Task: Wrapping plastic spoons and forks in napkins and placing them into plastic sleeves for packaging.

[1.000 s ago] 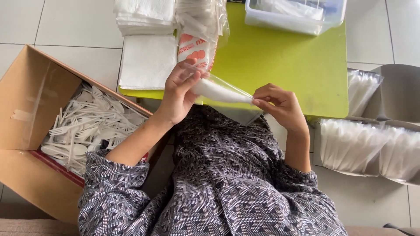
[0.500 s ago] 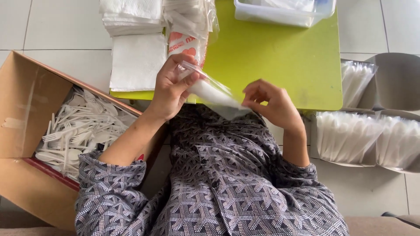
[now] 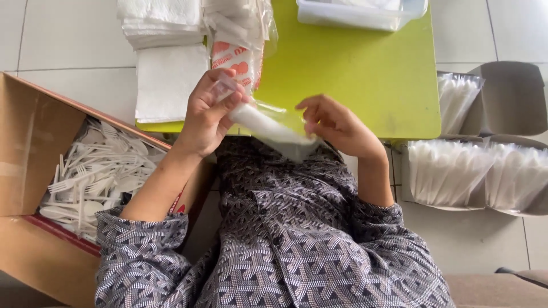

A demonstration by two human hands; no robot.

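Observation:
My left hand (image 3: 206, 111) grips one end of a clear plastic pouch (image 3: 268, 125) with white contents, held over the near edge of a lime green table (image 3: 354, 68). My right hand (image 3: 337, 122) pinches the pouch's other end, fingers curled on the film. The pouch slants down from left to right between both hands, above my patterned shirt.
An open cardboard box (image 3: 34, 137) with several white plastic forks and spoons (image 3: 97, 177) stands at my left. White napkin stacks (image 3: 162, 63) and a red-and-white packet (image 3: 235, 60) lie on the table. A clear tub (image 3: 359, 14) sits at the back. Bagged white cutlery (image 3: 474, 171) fills boxes at the right.
Both hands have shifted the pouch slightly; my left hand has tightened round its upper end and my right hand has slid along the lower end. The view has shifted a little.

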